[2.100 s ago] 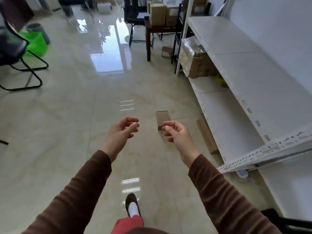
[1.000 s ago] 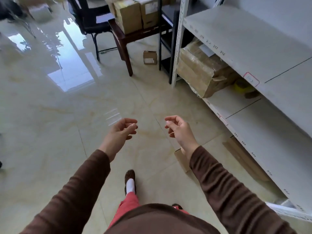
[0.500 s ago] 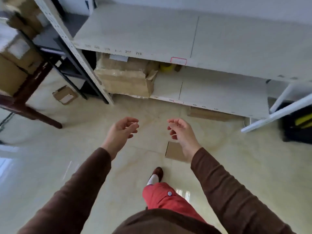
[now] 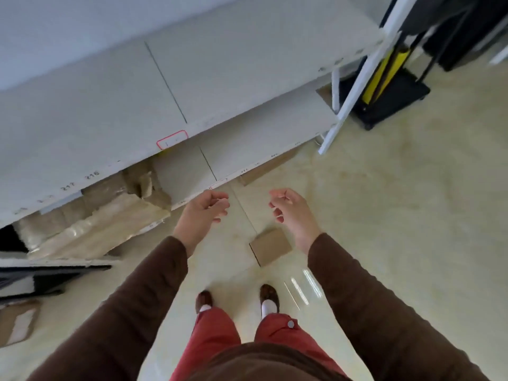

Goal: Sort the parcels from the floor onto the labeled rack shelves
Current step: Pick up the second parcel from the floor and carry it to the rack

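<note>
Both hands, left hand (image 4: 204, 210) and right hand (image 4: 288, 209), loosely curled and empty above a small parcel (image 4: 270, 246) on the floor (image 4: 412, 215); a wrapped box (image 4: 93, 218) fills the rack (image 4: 220, 86)'s lower shelf.

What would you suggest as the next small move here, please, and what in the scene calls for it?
Probably bend and lower both hands to the small flat parcel on the floor just ahead of the feet. The left hand and right hand are empty, fingers loosely curled, held above it, and it lies clear of the rack's lower shelf, so nothing blocks a two-handed pickup.
</note>
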`<state>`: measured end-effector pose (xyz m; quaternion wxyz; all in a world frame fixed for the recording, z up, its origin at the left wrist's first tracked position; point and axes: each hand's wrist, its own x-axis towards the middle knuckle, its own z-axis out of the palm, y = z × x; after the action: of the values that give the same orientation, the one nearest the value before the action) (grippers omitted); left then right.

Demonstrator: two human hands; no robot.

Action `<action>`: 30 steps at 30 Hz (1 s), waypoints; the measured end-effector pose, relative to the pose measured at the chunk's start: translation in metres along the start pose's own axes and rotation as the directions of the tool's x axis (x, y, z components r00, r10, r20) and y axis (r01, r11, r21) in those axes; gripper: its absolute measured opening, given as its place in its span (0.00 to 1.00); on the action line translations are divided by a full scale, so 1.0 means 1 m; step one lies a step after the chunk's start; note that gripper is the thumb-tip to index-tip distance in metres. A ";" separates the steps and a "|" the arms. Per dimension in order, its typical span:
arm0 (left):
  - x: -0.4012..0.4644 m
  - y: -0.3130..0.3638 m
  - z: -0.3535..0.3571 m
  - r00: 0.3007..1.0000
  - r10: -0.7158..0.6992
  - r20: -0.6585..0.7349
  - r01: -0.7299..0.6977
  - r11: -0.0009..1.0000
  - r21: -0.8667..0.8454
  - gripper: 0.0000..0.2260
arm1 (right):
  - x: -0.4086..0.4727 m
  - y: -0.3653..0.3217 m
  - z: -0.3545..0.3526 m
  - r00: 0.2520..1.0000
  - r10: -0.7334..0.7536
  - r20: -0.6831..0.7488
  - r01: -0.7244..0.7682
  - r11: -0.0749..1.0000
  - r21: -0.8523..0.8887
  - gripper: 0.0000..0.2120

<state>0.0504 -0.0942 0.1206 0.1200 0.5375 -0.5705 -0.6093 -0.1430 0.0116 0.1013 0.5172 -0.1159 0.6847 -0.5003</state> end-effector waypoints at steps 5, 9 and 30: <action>0.063 0.007 0.016 0.961 -0.027 0.277 -0.023 0.984 0.174 0.08 | 0.010 0.028 -0.011 0.960 0.057 -0.273 -0.018 0.989 0.144 0.05; 0.099 0.001 0.026 0.885 -0.070 0.461 -0.071 0.957 0.280 0.10 | 0.010 0.060 -0.001 0.884 0.116 -0.452 0.001 0.968 0.251 0.08; 0.278 -0.290 0.113 0.776 -0.269 0.570 -0.098 0.842 0.531 0.05 | 0.149 0.381 0.023 0.698 0.488 -0.524 -0.105 0.794 0.599 0.08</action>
<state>-0.0128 -0.1489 -0.2884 -0.2588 0.3430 -0.6969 -0.5742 -0.0526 0.0776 -0.2929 0.3316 0.3299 0.6662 -0.5808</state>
